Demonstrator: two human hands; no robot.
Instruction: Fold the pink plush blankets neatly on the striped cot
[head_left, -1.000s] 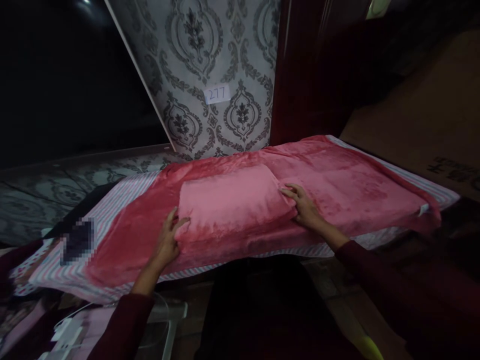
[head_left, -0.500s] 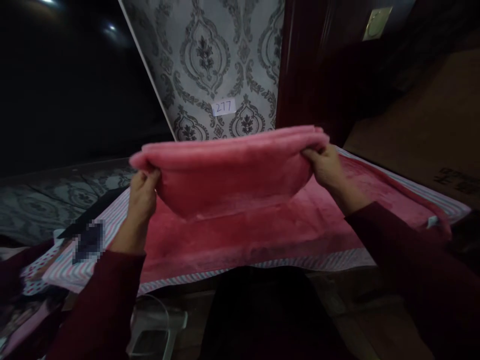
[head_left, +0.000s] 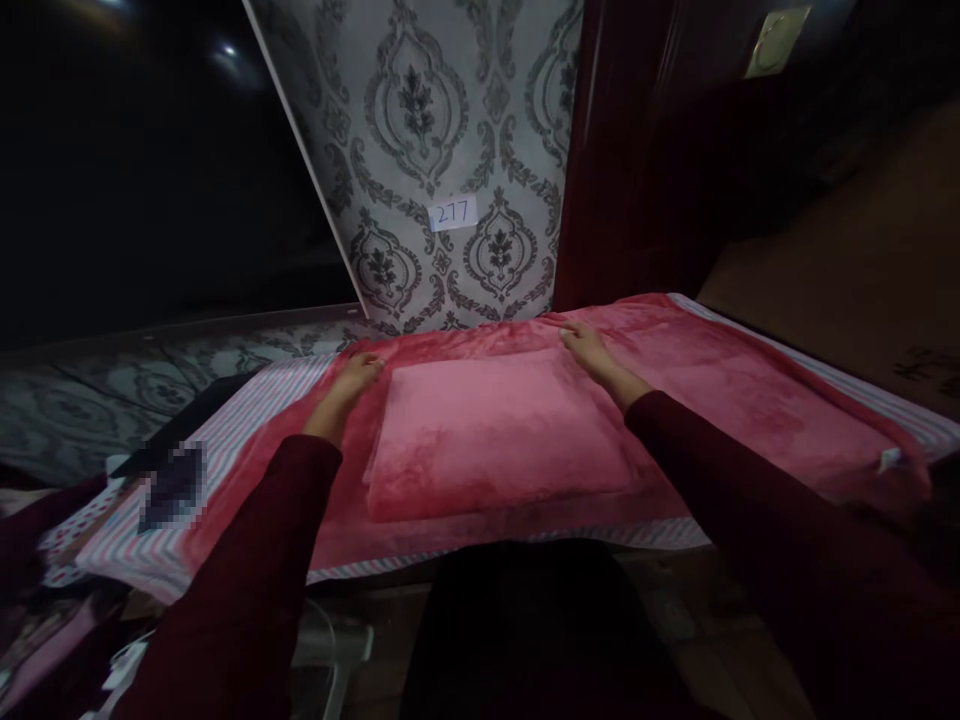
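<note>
A folded pink plush blanket (head_left: 495, 425) lies flat on a larger pink plush blanket (head_left: 735, 390) spread over the table. My left hand (head_left: 360, 373) is just beside its far left corner, fingers loosely bent and apart from the folded edge. At the far right corner, my right hand (head_left: 586, 348) rests low over the plush with its fingers extended. Neither hand shows cloth gripped in it, though the fingertips are small and partly blurred.
Under the blankets is a striped sheet (head_left: 289, 385). A dark pixelated item (head_left: 174, 485) lies on its left end. Behind stands a patterned wall (head_left: 420, 120) with a "277" label (head_left: 453, 212). A large dark screen (head_left: 150, 170) is at left, a cardboard box (head_left: 847, 270) at right.
The folded blanket, held up by both hands before, has come down flat onto the spread blanket. Both hands have let go and moved inward, lying near its far corners.
</note>
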